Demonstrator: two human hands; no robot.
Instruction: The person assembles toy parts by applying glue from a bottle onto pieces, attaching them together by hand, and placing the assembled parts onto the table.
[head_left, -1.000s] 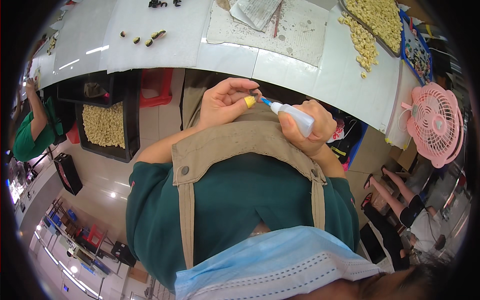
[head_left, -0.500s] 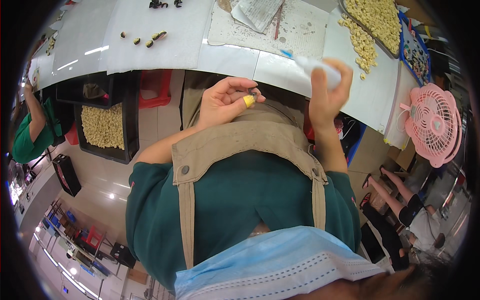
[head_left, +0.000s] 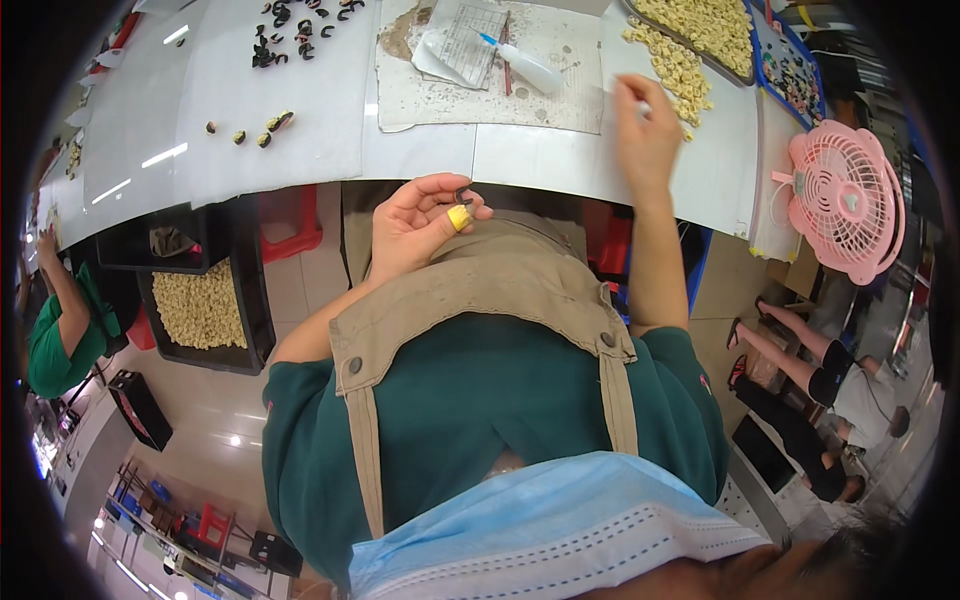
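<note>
left hand pinches dark piece; slack pinch could drop it. right hand near pale pieces, fingers curled, cannot tell if gripping; careless sweep could scatter them.

I take this for a workshop: from my end I can see a long white worktable with small black pieces spread out, a heap of cream pieces, and a squeeze bottle on a stained board. Similar cream bits fill a black bin, and a person in green is at the left.
</note>
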